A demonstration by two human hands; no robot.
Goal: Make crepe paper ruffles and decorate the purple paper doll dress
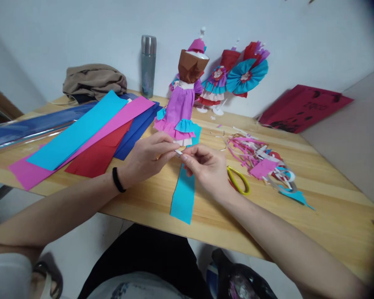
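Observation:
My left hand (154, 155) and my right hand (205, 166) meet above the table, fingertips nearly touching. Both pinch a small white strip (178, 152) between them; its exact kind I cannot make out. Beneath them lies a blue crepe paper strip (183, 199), its middle partly covered by the hands. Just behind stands a doll-like figure in a purple and pink paper dress (182, 104) with blue ruffles and a brown top. Beside my right wrist rest scissors with yellow handles (238, 180), their blades hidden.
Blue (81, 128), pink and red paper sheets overlap at left. A grey bottle (148, 66) and brown cloth (93, 81) stand behind. Paper scraps (264, 162) are heaped at right, near a dark red bag (305, 108). More dressed figures (227, 79) stand by the wall.

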